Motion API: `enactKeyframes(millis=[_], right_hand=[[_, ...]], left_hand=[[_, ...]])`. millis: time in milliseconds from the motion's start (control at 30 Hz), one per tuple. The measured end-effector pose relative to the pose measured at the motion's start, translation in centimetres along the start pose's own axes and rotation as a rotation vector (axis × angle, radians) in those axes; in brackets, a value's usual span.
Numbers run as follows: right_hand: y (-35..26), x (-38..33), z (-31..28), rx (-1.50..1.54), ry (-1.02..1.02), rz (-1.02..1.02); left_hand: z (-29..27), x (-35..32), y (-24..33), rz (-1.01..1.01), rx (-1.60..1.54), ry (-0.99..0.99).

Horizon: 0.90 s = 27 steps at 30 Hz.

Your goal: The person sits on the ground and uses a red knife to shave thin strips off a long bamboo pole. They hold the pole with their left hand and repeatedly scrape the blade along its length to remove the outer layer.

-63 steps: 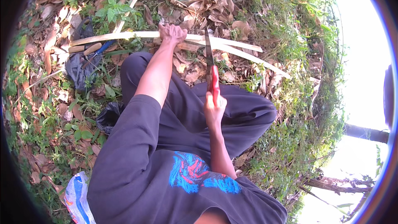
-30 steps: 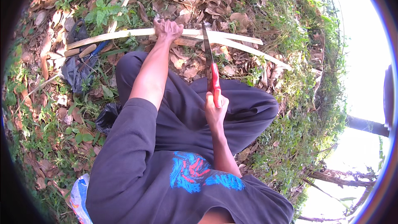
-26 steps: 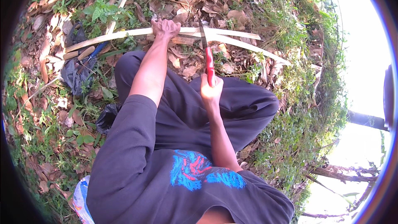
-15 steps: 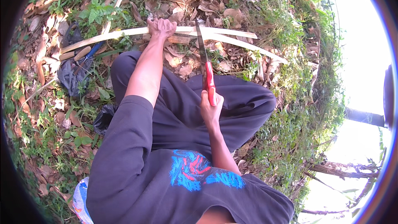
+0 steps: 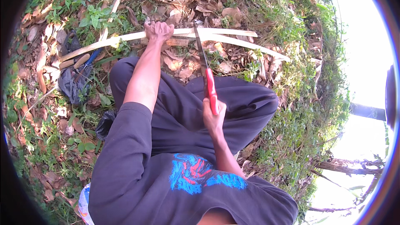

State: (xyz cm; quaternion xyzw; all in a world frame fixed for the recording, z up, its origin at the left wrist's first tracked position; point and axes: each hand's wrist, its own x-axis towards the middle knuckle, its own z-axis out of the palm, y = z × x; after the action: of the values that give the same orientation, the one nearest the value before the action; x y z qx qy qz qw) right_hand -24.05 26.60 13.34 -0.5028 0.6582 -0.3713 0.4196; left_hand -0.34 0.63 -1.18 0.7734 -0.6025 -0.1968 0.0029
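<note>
My left hand (image 5: 159, 32) is closed round a long pale wooden strip (image 5: 104, 43) lying across the ground in front of my crossed legs. Beyond that hand, to the right, a second pale strip (image 5: 258, 49) splays away from the first at a narrow angle. In my right hand (image 5: 214, 114) is the red handle of a handsaw (image 5: 210, 84). Its dark blade points away from me, and the tip end lies across the strips, a little right of my left hand. The fingers of my right hand wrap the grip.
Left of my knee, tools with wooden handles (image 5: 81, 61) and a blue one (image 5: 94, 56) lie by a black plastic bag (image 5: 74, 84). Another pale strip (image 5: 118, 0) slants away at the far left. Dry leaves (image 5: 189, 0) and green weeds (image 5: 93, 16) cover the ground.
The saw and my right hand have drawn back toward me a short way. My left hand keeps its hold on the strip, nearly in the same place.
</note>
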Motion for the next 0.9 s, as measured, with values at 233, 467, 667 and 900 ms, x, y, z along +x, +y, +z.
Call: enactKeyframes(millis=[233,467,667,900], right_hand=[[-0.2,10.6,4.0,-0.016,0.022,-0.015],[-0.3,2.2,-0.7,0.064,-0.020,-0.010],[-0.8,12.5,4.4,-0.134,0.004,-0.083],[0.6,3.3,-0.3,-0.074,-0.043,-0.167]], left_hand=[[-0.6,0.2,0.6,0.013,0.004,-0.012],[0.1,-0.1,-0.3,0.023,0.042,0.040],[0.0,0.5,0.9,0.026,0.049,0.113],[0.2,0.4,0.2,-0.026,0.066,0.054]])
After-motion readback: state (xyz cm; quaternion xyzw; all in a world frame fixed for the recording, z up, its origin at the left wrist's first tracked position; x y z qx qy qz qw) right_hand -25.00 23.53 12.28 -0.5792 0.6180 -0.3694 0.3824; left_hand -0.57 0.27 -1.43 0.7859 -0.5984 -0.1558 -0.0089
